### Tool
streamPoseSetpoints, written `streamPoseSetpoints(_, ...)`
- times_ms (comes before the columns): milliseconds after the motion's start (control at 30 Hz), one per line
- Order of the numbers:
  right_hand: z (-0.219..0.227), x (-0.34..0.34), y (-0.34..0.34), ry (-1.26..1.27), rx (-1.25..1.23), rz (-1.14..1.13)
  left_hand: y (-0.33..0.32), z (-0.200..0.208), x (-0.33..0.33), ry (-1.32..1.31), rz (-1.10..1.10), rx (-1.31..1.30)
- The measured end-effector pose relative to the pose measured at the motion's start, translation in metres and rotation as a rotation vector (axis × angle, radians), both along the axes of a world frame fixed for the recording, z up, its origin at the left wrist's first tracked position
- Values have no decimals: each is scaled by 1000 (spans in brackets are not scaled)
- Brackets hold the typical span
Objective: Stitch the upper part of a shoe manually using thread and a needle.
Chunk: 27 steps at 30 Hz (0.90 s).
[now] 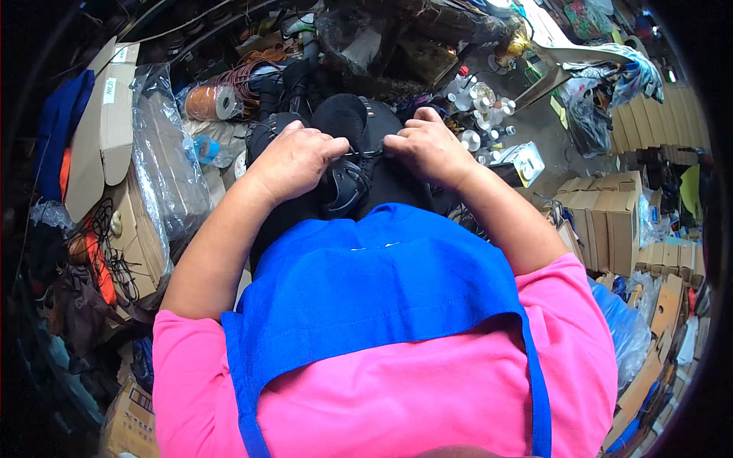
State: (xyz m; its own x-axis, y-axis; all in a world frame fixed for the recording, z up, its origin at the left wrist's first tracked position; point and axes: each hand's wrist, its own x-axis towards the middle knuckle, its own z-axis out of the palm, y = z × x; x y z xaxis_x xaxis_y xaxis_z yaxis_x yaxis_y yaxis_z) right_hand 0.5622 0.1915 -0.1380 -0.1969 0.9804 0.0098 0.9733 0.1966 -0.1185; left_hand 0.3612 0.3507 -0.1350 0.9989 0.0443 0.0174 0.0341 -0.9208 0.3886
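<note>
A bright pink short-sleeved shirt (397,404) is filling the lower part of the view, and a blue cloth apron (366,282) is covering its front down to the lap. Tan cardboard boxes (607,217) are standing at the right, and a long bundle in clear plastic wrap (172,160) is leaning at the left, bordering the left forearm's side. Grey floor (531,118) is showing between white bottles (481,103) and the boxes, giving some room beyond the right hand. A black laced shoe (343,187) is lying on the dark-clothed lap, just past the apron's edge, its long axis running away from the body; which end is the toe, I cannot tell. The left hand (301,156) and right hand (427,149) are flanking it, each grip closing in a tight pinch on a thin dark lace (366,154), which is stretching crosswise over the shoe through the narrow gap between them
</note>
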Motion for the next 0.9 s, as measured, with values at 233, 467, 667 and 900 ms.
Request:
streamPoseSetpoints(233, 12, -9, -1, -73, 83, -79, -3, -1, 7, -219, 42, 94)
streamPoseSetpoints(467, 20, -27, 15, -204, -145, -55, 2, -5, 24, 41, 6, -25)
streamPoseSetpoints(667, 5, -6, 5, -8, -76, 1, 12, -5, -2, 74, -42, -70)
streamPoseSetpoints(900, -6, 73, -60, 838, -74, -739, 63, 0, -126, -64, 473, -226)
